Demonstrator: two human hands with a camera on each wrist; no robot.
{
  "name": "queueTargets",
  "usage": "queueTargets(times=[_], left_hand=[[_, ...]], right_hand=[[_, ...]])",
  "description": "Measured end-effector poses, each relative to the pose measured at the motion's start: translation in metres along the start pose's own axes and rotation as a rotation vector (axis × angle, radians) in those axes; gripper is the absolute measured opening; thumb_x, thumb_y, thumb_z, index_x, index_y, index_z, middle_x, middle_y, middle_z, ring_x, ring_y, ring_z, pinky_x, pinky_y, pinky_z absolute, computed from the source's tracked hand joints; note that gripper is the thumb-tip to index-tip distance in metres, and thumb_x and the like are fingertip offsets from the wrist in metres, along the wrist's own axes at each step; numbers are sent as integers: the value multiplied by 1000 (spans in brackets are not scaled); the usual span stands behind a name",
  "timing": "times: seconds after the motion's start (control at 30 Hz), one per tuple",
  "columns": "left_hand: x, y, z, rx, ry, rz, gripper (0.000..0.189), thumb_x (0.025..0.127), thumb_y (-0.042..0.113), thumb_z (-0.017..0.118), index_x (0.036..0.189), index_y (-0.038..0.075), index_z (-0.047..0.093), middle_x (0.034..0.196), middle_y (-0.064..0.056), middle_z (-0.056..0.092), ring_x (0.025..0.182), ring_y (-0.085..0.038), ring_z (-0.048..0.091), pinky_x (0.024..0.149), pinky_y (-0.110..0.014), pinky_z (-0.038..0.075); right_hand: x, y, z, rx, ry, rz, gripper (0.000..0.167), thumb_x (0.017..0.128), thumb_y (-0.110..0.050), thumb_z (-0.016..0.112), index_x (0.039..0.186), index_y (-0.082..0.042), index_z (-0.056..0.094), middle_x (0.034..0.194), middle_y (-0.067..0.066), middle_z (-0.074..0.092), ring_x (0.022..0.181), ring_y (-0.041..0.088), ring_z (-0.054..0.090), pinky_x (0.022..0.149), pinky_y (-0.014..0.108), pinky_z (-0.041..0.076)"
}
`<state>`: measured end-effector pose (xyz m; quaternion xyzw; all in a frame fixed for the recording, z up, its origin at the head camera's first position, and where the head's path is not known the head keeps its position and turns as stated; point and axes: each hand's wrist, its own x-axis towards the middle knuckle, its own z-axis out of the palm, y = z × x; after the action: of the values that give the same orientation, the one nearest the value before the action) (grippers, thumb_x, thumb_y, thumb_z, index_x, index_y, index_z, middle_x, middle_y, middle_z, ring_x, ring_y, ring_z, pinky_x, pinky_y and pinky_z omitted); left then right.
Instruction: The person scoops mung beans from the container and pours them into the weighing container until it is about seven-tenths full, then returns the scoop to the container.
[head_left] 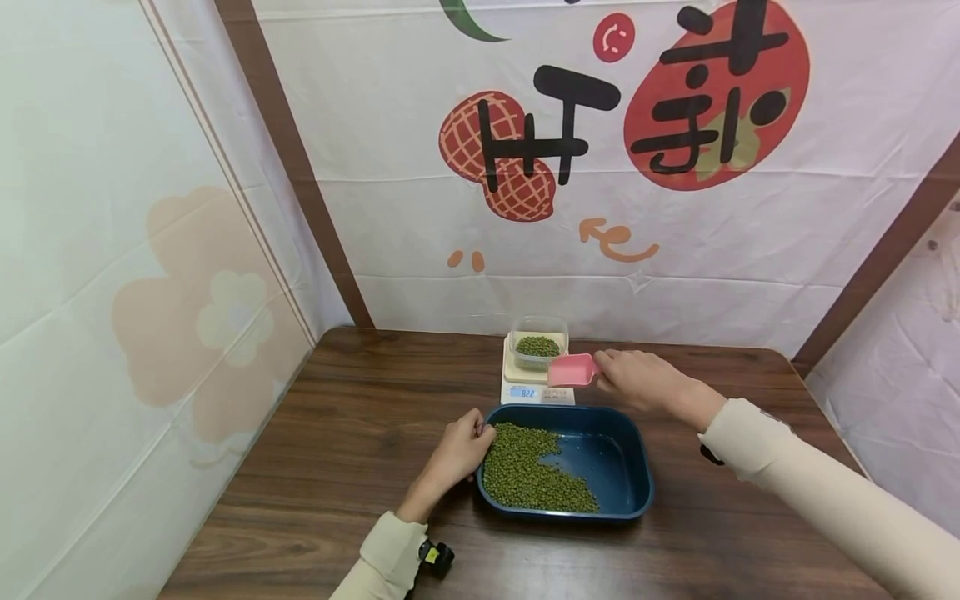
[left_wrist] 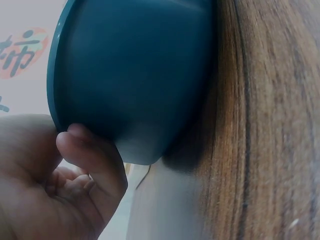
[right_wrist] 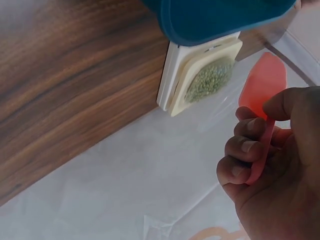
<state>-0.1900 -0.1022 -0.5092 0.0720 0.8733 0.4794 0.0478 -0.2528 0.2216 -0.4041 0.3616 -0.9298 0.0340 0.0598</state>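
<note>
My right hand (head_left: 647,380) holds a small pink scoop (head_left: 570,371) by its handle, fingers curled round it in the right wrist view. No beans show in the scoop, which is raised just right of a clear plastic container (head_left: 534,362). Green mung beans (head_left: 537,345) lie inside that container, which stands on a white kitchen scale (head_left: 516,395) with a lit display. With thumb and curled fingers, my left hand (head_left: 457,452) grips the left rim of a dark blue basin (head_left: 603,467). Mung beans (head_left: 521,477) cover the basin's left and front, leaving its right floor bare.
The basin sits directly in front of the scale on a brown wood-grain table (head_left: 367,450). Behind the table's far edge hangs a white printed curtain (head_left: 405,242), and another pale curtain (head_left: 90,250) borders the left side.
</note>
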Motion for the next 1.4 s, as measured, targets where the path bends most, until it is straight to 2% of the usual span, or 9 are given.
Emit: queueTargets(times=[0.3, 0.53, 0.83, 1.4], left_hand=[[1, 1, -1, 11, -7, -6, 25, 107, 15, 53, 85, 12, 43, 57, 6, 37, 37, -10, 43, 36, -24, 43], [0, 3, -3, -1, -5, -4, 25, 107, 13, 53, 85, 12, 42, 59, 5, 36, 44, -11, 41, 42, -22, 37], [-2, 3, -1, -8, 2, 6, 24, 107, 13, 53, 85, 12, 42, 58, 6, 35, 44, -10, 39, 43, -21, 35], [0, 1, 0, 15, 6, 25, 23, 104, 13, 53, 84, 12, 43, 57, 7, 35, 43, -9, 42, 42, -21, 37]], right_hand=[[-13, -8, 5, -5, -40, 10, 8, 101, -13, 65, 98, -9, 59, 78, -2, 54, 64, 10, 48, 58, 31, 43], [-21, -14, 8, -2, -22, -7, 9, 100, -12, 66, 95, -11, 58, 76, -4, 51, 61, 8, 43, 55, 26, 38], [-38, -25, 10, -20, -12, -25, 13, 99, -12, 67, 92, -12, 56, 74, -6, 47, 61, 7, 38, 54, 24, 33], [-63, -28, 6, -37, -25, -21, 13, 98, -14, 71, 93, -12, 58, 74, -7, 49, 61, 6, 40, 53, 23, 34]])
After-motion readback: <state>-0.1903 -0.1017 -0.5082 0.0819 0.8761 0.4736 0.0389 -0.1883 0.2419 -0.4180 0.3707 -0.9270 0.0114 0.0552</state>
